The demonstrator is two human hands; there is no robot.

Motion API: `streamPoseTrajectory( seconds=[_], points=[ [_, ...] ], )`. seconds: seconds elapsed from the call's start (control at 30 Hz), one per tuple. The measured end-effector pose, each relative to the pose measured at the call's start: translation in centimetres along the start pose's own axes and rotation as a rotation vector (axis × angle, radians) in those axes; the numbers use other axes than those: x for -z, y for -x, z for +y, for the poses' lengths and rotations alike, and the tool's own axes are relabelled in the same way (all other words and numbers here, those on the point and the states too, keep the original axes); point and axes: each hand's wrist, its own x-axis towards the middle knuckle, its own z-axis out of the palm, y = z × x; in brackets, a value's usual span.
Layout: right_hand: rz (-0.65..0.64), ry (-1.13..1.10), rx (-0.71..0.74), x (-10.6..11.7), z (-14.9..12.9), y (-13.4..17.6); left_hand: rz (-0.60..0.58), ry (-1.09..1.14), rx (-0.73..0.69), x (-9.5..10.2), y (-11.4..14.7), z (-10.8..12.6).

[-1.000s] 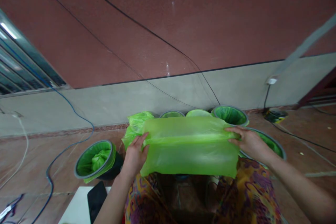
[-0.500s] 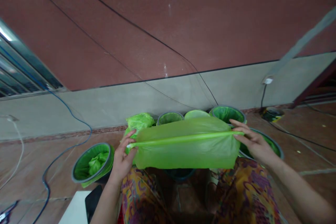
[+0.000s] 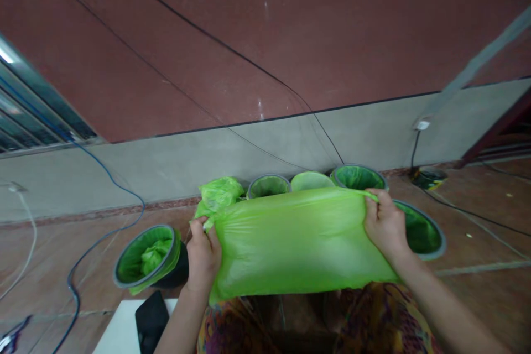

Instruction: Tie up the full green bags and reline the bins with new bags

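A light green plastic bag (image 3: 294, 243) is stretched out flat between my two hands, above my knees. My left hand (image 3: 203, 254) pinches its upper left corner, with the fingers curled in. At the upper right corner my right hand (image 3: 385, 224) grips the bag, and a thin twisted end pokes out past the fingers. The bag hangs down from its taut top edge and hides part of my lap and the floor. Just behind it on the left sits a crumpled green bag (image 3: 219, 193).
Bins lined with green bags stand around: one (image 3: 145, 257) at left with crumpled plastic inside, one (image 3: 269, 185) by the wall, one (image 3: 360, 177) farther right, and one (image 3: 421, 229) beside my right hand. A black phone (image 3: 151, 321) lies on a white surface. A blue hose (image 3: 70, 282) crosses the floor.
My fingers have closed from a loose, spread hold into a firm grip on the bag's corners. The rolled strip across the middle is gone, and the bag now hangs lower.
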Motion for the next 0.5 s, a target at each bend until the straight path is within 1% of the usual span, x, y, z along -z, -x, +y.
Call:
streamPoseTrajectory(
  seconds=[0.07,0.13,0.17,0.23,0.3,0.37,0.43,0.5],
  points=[
    [0.015,0.013,0.027,-0.3,0.4,0.2,-0.066,0.077,0.046,0.0,-0.3,-0.3],
    [0.023,0.011,0.039,-0.8,0.9,0.3,-0.137,0.233,0.122,-0.5,-0.6,-0.5],
    [0.014,0.001,0.040,-1.2,1.2,0.4,-0.184,0.334,0.191,-0.9,-0.7,-0.6],
    [-0.035,-0.040,0.033,-2.2,1.8,0.4,-0.292,0.531,0.399,-1.8,-0.6,-0.8],
    [-0.123,-0.104,-0.003,-2.9,2.1,0.3,-0.392,0.687,0.658,-2.2,-0.3,-1.0],
    [-0.239,-0.197,-0.084,-3.3,2.2,0.2,-0.510,0.832,0.862,-2.1,0.2,-1.2],
    [-0.361,-0.326,-0.200,-3.2,2.0,-0.1,-0.641,0.977,0.960,-1.3,0.7,-1.2],
    [-0.480,-0.451,-0.299,-2.6,1.5,-0.3,-0.756,1.072,0.962,-0.4,1.0,-1.2]
  ],
)
